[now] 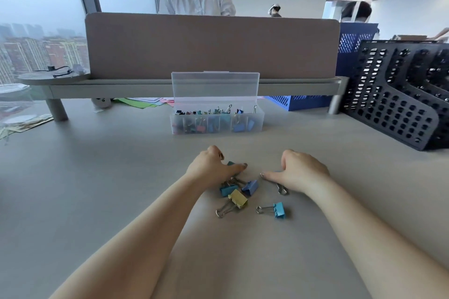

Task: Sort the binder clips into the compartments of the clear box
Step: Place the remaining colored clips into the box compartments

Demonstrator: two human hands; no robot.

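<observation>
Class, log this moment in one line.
left hand: over teal clip | right hand: near blue clip | yellow clip: loose | clear box: open, partly filled

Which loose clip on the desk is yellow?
The yellow clip, lying just nearer the camera than the dark-blue clip, wire handles pointing down-left; every other clip body showing on the desk is blue or teal.
</observation>
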